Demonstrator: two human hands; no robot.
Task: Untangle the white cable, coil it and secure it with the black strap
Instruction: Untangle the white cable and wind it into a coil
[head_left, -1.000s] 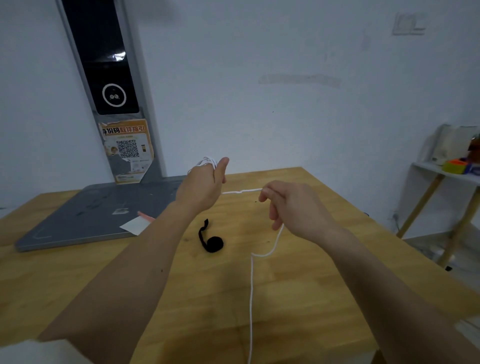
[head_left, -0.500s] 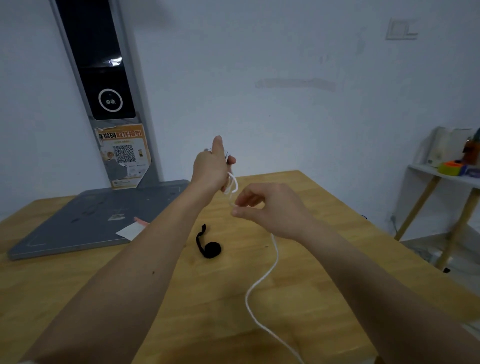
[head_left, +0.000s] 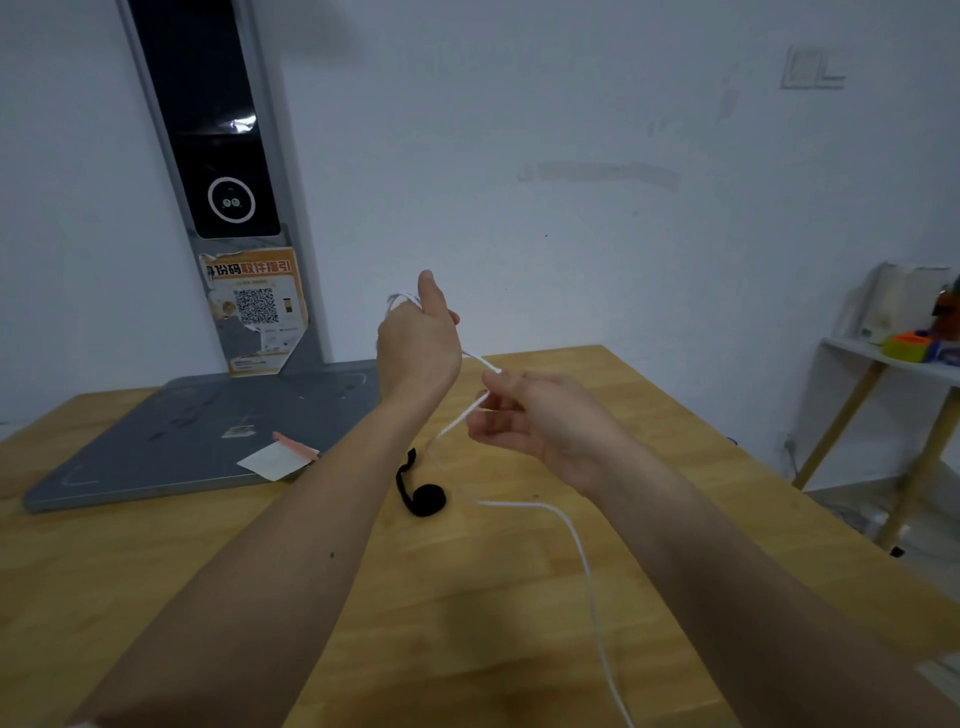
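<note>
On the wooden table (head_left: 260, 545) lies the black strap (head_left: 422, 493) (rolled); both hands, left hand (head_left: 415, 343) and right hand (head_left: 540, 421), pinch the white cable (head_left: 582, 551).

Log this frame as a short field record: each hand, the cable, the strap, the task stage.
left hand: raised above the table, gripping coiled loops of the white cable
right hand: pinching the cable's run just below the left hand
white cable: loose tail lies on the wooden table and runs off the near edge
black strap: lies partly rolled on the table, untouched
task stage: coiling under way, strap not yet applied
background: grey stand base at the rear left of the table
</note>
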